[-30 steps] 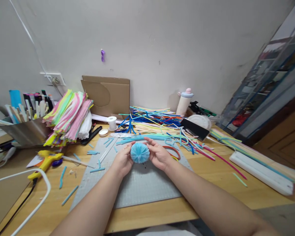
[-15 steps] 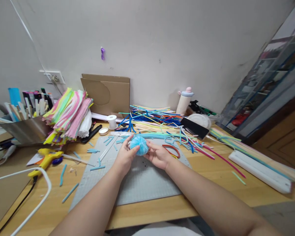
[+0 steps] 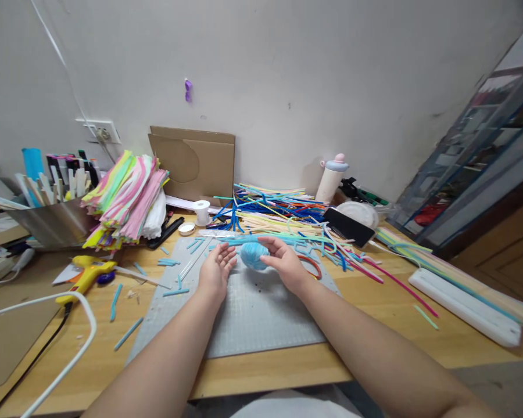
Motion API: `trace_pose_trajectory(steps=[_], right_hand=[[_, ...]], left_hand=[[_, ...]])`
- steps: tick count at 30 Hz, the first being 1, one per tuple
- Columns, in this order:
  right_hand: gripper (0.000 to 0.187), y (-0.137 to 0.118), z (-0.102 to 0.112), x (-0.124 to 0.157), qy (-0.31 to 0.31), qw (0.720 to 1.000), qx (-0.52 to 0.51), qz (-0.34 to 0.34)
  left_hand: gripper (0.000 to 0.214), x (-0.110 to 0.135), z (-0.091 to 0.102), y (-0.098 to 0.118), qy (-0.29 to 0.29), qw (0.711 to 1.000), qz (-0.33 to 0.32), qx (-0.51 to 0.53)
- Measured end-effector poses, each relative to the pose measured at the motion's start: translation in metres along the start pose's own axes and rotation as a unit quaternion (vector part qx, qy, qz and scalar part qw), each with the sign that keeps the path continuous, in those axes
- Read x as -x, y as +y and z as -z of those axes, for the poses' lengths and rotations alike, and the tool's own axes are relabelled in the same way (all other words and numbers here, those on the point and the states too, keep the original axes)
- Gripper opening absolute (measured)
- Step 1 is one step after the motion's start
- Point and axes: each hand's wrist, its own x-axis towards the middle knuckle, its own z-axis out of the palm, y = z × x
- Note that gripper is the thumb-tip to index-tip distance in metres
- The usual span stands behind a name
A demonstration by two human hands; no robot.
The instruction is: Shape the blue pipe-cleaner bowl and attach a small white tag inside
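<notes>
A light blue fluffy ball point(image 3: 253, 256) of pipe cleaner sits over the far part of the grey cutting mat point(image 3: 248, 316). My right hand point(image 3: 286, 266) curls round its right side and holds it. My left hand point(image 3: 215, 273) is just left of the ball, fingers spread, palm turned toward it and not touching it.
Loose coloured pipe cleaners point(image 3: 283, 223) lie behind the mat. A stack of pastel strips point(image 3: 126, 200) and a metal tray of tools point(image 3: 47, 215) are at the left. A yellow glue gun point(image 3: 87, 276), a thread spool point(image 3: 201, 212), a black phone point(image 3: 347, 227) and a bottle point(image 3: 330, 177) lie around.
My left hand has let go of the blue ball and opened beside it. The ball has shifted slightly right and away, now held by my right hand alone.
</notes>
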Motion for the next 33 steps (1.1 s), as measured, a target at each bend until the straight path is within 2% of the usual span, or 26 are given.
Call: trace_pose_trajectory(steps=[3,4,6,9,11,16,21,23,25,27,33], right_hand=[[0.037,-0.013,-0.001,0.007,-0.042,0.992,0.111,0.048],[0.031,-0.015,0.000,0.007,-0.039,0.988,0.138,0.065],[0.025,-0.014,0.005,0.005,-0.006,0.979,0.180,0.098],[0.027,-0.002,0.015,-0.004,0.060,0.962,0.232,0.130],[0.029,0.006,0.019,-0.009,0.064,0.951,0.270,0.136],[0.035,0.004,0.010,-0.003,-0.021,0.913,0.375,0.160],[0.046,-0.008,-0.018,0.019,-0.131,0.858,0.464,0.178],[0.051,-0.007,-0.030,0.023,-0.182,0.791,0.555,0.180],[0.049,-0.004,-0.038,0.023,-0.204,0.753,0.602,0.172],[0.044,-0.001,-0.041,0.020,-0.210,0.742,0.615,0.168],[0.032,0.001,-0.028,0.016,-0.182,0.744,0.621,0.162]], left_hand=[[0.020,-0.003,0.003,0.001,0.041,0.999,-0.021,-0.007],[0.020,-0.004,0.004,0.001,0.049,0.998,-0.027,-0.010],[0.020,-0.005,0.005,0.001,0.054,0.998,-0.037,-0.019],[0.016,-0.006,0.005,-0.001,0.042,0.997,-0.055,-0.040],[0.016,-0.005,0.004,-0.004,0.022,0.996,-0.065,-0.057],[0.026,-0.003,0.004,-0.008,0.000,0.993,-0.080,-0.089],[0.020,-0.006,0.008,-0.006,0.061,0.985,-0.133,-0.093],[0.016,-0.006,0.008,-0.005,0.089,0.979,-0.157,-0.093],[0.013,-0.006,0.008,-0.004,0.106,0.975,-0.171,-0.096],[0.011,-0.005,0.008,-0.004,0.111,0.973,-0.174,-0.100],[0.016,-0.005,0.007,-0.007,0.105,0.976,-0.155,-0.110]])
